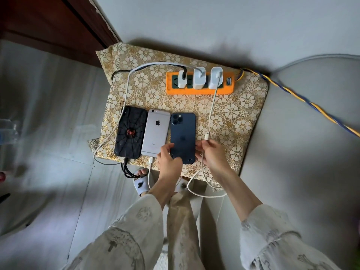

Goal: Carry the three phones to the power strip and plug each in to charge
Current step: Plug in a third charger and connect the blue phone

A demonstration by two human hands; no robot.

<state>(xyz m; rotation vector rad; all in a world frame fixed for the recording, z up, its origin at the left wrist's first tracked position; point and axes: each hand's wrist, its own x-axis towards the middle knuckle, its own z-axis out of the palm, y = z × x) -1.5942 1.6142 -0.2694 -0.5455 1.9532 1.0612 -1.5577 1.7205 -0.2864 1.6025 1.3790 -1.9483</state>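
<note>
Three phones lie face down side by side on a floral-clothed low table [243, 114]. On the left is a black spider-web case phone [131, 132] with a black cable in its bottom end. The silver phone [155, 131] in the middle has a white cable plugged in. On the right lies the dark blue phone [183, 133]. My left hand [169, 160] grips the blue phone's lower left corner. My right hand [211, 154] pinches a white cable just below its free connector [206, 136], right of the blue phone. An orange power strip [199, 90] carries three white chargers.
A yellow and blue twisted cord [303, 100] runs from the strip off to the right. A dark wooden door frame [58, 26] stands at the upper left. Slippered feet [141, 185] stand at the table's near edge, where slack cables hang.
</note>
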